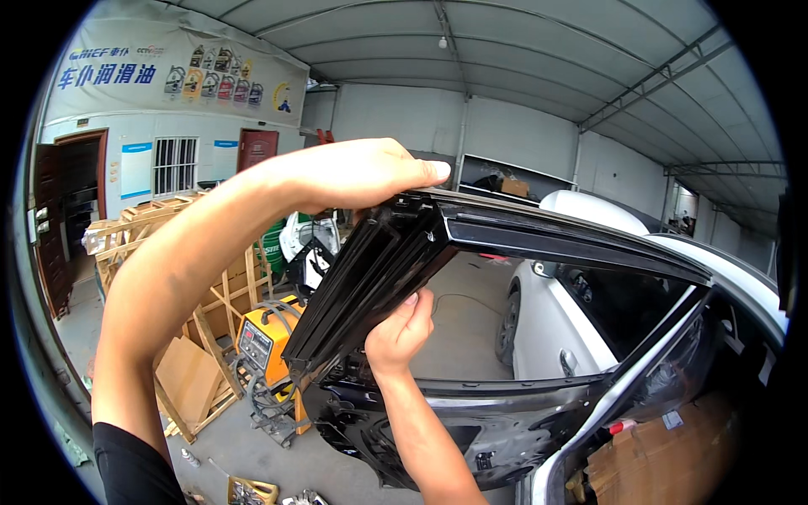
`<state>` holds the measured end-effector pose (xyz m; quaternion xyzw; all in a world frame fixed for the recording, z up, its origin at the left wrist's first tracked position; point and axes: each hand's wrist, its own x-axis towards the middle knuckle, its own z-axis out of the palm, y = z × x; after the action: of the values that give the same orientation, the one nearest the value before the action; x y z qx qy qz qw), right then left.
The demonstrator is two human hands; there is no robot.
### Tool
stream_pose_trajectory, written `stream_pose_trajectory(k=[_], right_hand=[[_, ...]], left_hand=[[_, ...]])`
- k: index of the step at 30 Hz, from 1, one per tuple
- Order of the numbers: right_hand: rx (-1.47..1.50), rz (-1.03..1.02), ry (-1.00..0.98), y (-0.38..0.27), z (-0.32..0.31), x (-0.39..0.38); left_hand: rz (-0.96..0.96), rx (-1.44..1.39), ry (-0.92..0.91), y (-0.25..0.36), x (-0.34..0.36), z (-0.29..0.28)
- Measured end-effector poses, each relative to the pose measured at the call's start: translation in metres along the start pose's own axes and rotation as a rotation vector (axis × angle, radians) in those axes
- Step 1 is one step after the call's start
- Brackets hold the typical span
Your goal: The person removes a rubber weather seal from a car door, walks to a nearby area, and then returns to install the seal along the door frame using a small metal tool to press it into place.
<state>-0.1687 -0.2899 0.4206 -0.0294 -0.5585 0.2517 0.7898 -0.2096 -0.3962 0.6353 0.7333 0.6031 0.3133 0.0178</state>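
Observation:
A black car door [513, 421] stands open in front of me, its window frame [581, 244] rising to a corner near the middle of the view. My left hand [374, 172] is hooked over that upper corner, thumb stretched along the top edge; its other fingers are mostly hidden behind the frame. Lower down, my right hand [401, 335] is closed around the inner edge of the thick upright pillar [370, 282], thumb on the near side and fingertips out of sight. Dark channels run along the pillar. Through the window opening, no glass is visible.
A yellow welding machine [265, 341] with cables stands left of the door, beside wooden crates [189, 370]. A white car [551, 324] is parked beyond the window opening. Brown cardboard [665, 454] sits at lower right. A yellow tool tray [252, 491] lies on the floor.

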Motion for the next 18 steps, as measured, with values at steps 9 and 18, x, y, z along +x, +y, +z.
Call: stream_pose_trajectory(k=[9,18], right_hand=[[-0.279,-0.145,0.011,-0.006,-0.009,0.003],[-0.899,-0.572,-0.173,-0.133,-0.098,0.05]], left_hand=[[0.023,-0.62,0.089,-0.022,0.001,0.02],[0.319,-0.472,0.401,-0.032,-0.015,0.044]])
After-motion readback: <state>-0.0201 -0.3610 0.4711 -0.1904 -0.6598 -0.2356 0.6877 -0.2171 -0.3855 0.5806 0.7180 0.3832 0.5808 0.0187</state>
